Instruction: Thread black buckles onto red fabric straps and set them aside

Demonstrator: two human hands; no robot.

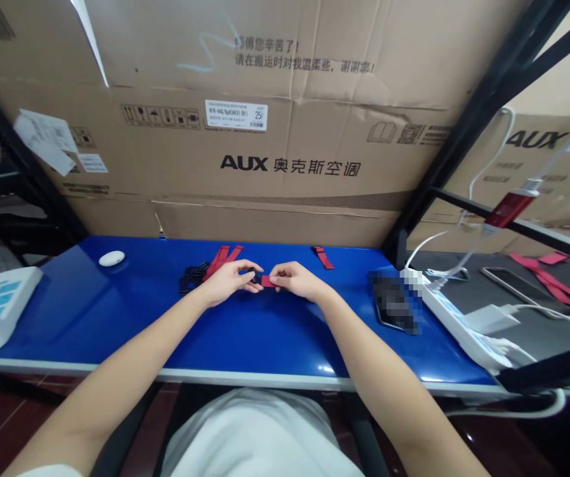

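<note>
A short red strap [267, 281] is stretched between my hands above the blue table. My right hand [297, 281] pinches its right end between thumb and fingers. At the strap's left end, my left hand [226, 281] grips a small black buckle [254, 275]; the fingers partly hide it, so I cannot tell how the strap passes through. Just left of that hand lie several black buckles [193, 277] in a heap. Loose red straps [221, 257] rest beside them, partly behind my left hand. Farther back on the right lies another red strap [323, 258] with a black buckle at its top end.
A large cardboard box [285, 218] walls off the back of the blue table [265, 344]. On the right are a dark pixelated object [394, 305] and a white power strip [456, 324] with cables. A white oval object [112, 258] lies at the left. Black frame posts [444, 126] flank the table.
</note>
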